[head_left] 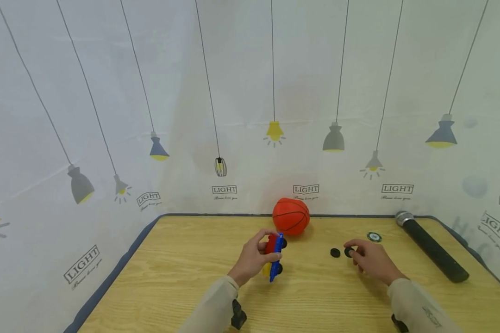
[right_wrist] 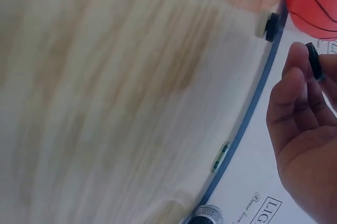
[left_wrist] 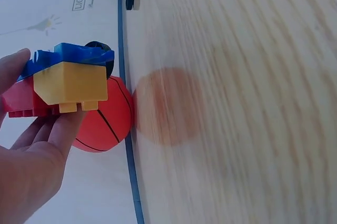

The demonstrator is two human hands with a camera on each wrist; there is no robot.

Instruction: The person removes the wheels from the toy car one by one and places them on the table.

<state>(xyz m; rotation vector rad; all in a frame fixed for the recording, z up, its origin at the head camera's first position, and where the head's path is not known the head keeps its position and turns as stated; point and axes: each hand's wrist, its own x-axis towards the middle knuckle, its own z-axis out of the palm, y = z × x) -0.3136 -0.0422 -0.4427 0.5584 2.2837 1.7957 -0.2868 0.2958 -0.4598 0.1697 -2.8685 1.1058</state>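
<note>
My left hand [head_left: 249,260] grips a toy block car [head_left: 276,259] above the table, tipped on its side. The car has a blue base, a red block and a yellow block [left_wrist: 71,83]; two black wheels [head_left: 280,268] show on its right side in the head view. Between the thumb and fingers of my right hand [head_left: 374,260] is pinched a small black wheel [right_wrist: 314,60]. A second loose black wheel [head_left: 335,253] lies on the table just left of that hand.
Behind the car, a red toy basketball [head_left: 290,216] sits by the table's back edge. A round green-and-white chip [head_left: 374,237] lies beyond my right hand. At the right, a black microphone [head_left: 433,249] rests diagonally on the wooden table [head_left: 183,268]. A printed white backdrop surrounds the table.
</note>
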